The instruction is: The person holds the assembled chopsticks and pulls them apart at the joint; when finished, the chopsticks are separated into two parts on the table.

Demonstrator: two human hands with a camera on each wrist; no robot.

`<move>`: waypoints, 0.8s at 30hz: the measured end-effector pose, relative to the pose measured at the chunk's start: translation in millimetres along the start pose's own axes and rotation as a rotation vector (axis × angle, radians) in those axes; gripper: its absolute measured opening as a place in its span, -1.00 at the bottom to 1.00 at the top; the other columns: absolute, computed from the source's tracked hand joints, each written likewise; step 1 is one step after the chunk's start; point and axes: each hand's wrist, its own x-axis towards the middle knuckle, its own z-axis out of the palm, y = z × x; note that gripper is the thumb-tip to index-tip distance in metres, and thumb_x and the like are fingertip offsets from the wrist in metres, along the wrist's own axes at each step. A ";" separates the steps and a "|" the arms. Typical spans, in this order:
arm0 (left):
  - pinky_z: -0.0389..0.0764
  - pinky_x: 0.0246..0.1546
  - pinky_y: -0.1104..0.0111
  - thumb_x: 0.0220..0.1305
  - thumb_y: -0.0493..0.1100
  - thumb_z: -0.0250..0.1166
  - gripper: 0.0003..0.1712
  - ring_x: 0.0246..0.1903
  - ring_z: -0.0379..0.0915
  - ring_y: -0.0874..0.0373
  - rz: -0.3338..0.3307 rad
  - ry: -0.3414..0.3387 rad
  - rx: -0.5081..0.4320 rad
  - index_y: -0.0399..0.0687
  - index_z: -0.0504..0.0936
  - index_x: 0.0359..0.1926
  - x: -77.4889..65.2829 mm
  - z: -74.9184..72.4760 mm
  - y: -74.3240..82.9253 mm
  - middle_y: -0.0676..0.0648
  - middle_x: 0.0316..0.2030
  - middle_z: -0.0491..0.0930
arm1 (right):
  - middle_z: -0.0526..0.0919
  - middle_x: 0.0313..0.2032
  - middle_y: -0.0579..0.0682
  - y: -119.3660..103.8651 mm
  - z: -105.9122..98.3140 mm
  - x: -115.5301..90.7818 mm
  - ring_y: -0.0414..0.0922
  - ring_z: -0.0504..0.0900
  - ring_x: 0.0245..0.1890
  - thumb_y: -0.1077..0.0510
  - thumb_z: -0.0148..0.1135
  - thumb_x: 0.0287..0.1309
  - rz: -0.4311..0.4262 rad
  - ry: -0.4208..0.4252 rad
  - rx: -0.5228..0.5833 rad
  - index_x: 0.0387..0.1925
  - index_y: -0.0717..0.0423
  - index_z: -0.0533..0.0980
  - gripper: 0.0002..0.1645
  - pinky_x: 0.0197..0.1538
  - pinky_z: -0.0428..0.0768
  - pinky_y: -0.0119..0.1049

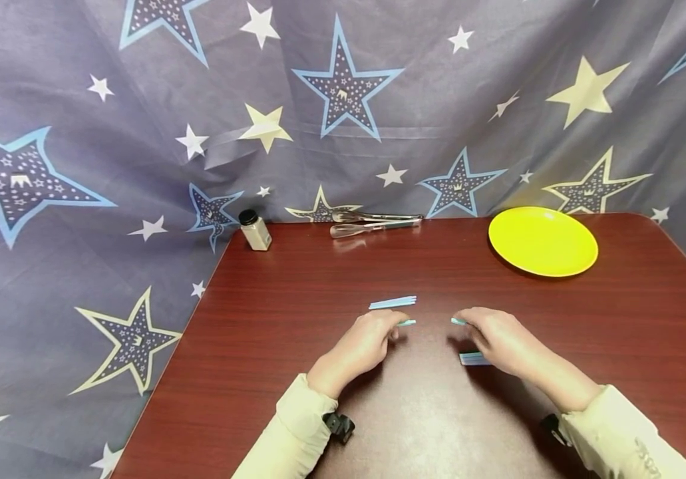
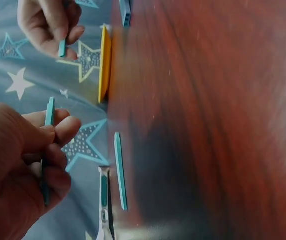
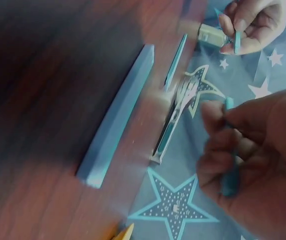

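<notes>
In the head view my left hand [image 1: 366, 342] pinches a thin teal stick [image 2: 49, 112] between thumb and fingers; its tip pokes out toward the right. Facing it across a small gap, my right hand [image 1: 501, 339] holds a similar teal stick [image 3: 229, 107], most of it covered by the curled fingers. Both hands are raised above the table. A pale blue ridged strip [image 1: 392, 303] lies just beyond the left hand. Another blue strip [image 1: 474, 359] lies below the right hand, which partly hides it in the head view.
Along the back of the brown table [image 1: 247, 286] stand a small jar with a black lid [image 1: 255, 231], metal tongs [image 1: 375, 226] and, at the right, a yellow plate [image 1: 543, 241]. A grey cloth with stars [image 1: 426, 86] hangs behind the table and down its left side.
</notes>
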 end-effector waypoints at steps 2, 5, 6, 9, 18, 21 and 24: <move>0.53 -0.26 0.41 0.22 -0.55 0.10 -0.59 -0.39 0.51 0.24 -0.028 -0.019 0.007 -0.08 0.61 -0.03 3.6 -0.6 -2.3 0.04 -0.42 0.60 | 0.64 -0.37 -0.10 3.3 -2.4 -0.7 -0.19 0.56 -0.41 0.45 0.24 0.10 0.011 -0.039 0.009 -0.13 0.17 0.58 -0.71 -0.27 0.58 -0.16; 0.54 -0.36 0.36 0.26 -0.42 0.22 -0.79 -0.44 0.53 0.18 -0.094 0.011 0.041 -0.07 0.62 -0.17 9.6 1.3 -5.3 0.03 -0.45 0.62 | 0.59 -0.48 -0.19 8.2 -2.9 -2.6 -0.27 0.44 -0.53 0.42 0.28 0.10 0.024 -0.044 0.009 -0.24 0.07 0.55 -0.76 -0.40 0.51 -0.25; 0.54 -0.37 0.33 0.27 -0.35 0.26 -0.87 -0.44 0.55 0.15 -0.118 0.028 0.064 -0.07 0.62 -0.21 11.6 2.0 -6.0 0.03 -0.45 0.63 | 0.55 -0.53 -0.23 9.4 -2.6 -3.5 -0.29 0.39 -0.57 0.39 0.31 0.10 0.030 -0.035 0.004 -0.32 0.03 0.53 -0.78 -0.44 0.47 -0.29; 0.56 -0.42 0.24 0.24 -0.24 0.33 -0.95 -0.45 0.61 0.07 -0.185 0.081 0.130 -0.06 0.60 -0.32 17.9 4.4 -8.5 0.02 -0.47 0.65 | 0.53 -0.60 -0.28 13.5 -1.2 -5.7 -0.32 0.36 -0.62 0.33 0.40 0.04 0.051 -0.028 -0.011 -0.51 -0.04 0.45 -0.71 -0.49 0.42 -0.33; 0.54 -0.35 0.30 0.12 -0.18 0.41 -0.93 -0.34 0.47 0.07 -0.268 0.116 0.289 0.06 0.69 -0.47 33.7 12.1 -15.4 0.06 -0.47 0.50 | 0.54 -0.53 -0.29 26.7 5.7 -11.0 -0.27 0.51 -0.52 0.28 0.51 -0.15 0.021 -0.071 -0.029 -0.59 -0.09 0.60 -0.76 -0.41 0.49 -0.28; 0.51 -0.39 0.32 0.07 -0.18 0.42 -0.93 -0.35 0.42 0.08 -0.296 0.101 0.319 0.10 0.72 -0.49 37.5 14.2 -16.7 0.07 -0.49 0.46 | 0.51 -0.53 -0.29 29.0 7.5 -11.6 -0.28 0.48 -0.52 0.28 0.51 -0.16 0.018 -0.080 -0.013 -0.58 -0.10 0.60 -0.76 -0.41 0.47 -0.29; 0.49 -0.40 0.32 0.03 -0.17 0.44 -0.91 -0.37 0.42 0.08 -0.316 0.082 0.336 0.11 0.70 -0.53 40.2 15.5 -16.8 0.08 -0.51 0.46 | 0.52 -0.53 -0.30 29.4 7.1 -11.5 -0.30 0.48 -0.51 0.30 0.50 -0.16 0.024 -0.103 -0.006 -0.58 -0.11 0.59 -0.74 -0.40 0.47 -0.29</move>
